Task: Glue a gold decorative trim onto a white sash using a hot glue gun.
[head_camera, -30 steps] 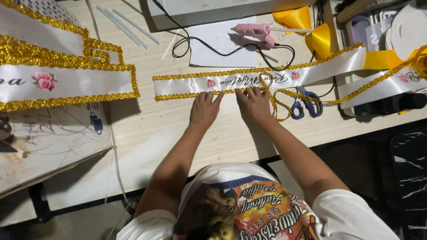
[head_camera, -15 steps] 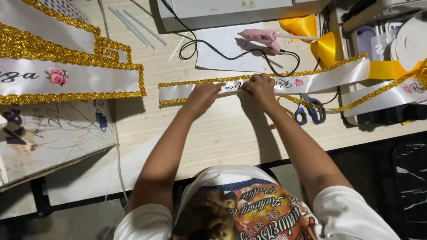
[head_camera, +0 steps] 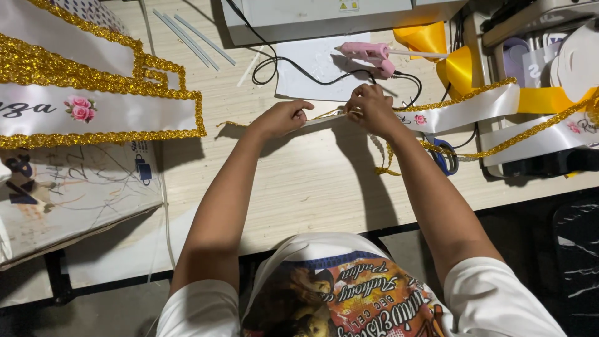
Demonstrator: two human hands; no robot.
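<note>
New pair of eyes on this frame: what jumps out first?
Probably the wide white sash with thick gold glitter trim at the left of the wooden table. Next, mid-table, the left hand and right hand pinch a narrower white ribbon with gold edging that trails right. Just behind them lies a pink glue gun on white paper.

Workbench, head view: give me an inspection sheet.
Surface: pale wooden table, scuffed.
Job's things: white sash with gold glitter trim, lifted on edge between both hands.
Clutter: pink glue gun, glue sticks, blue-handled scissors, finished sash, yellow ribbon.
Hands: left hand and right hand pinch the sash.
Cables: black cord loops from glue gun.
Surroundings: grey machine behind.
</note>
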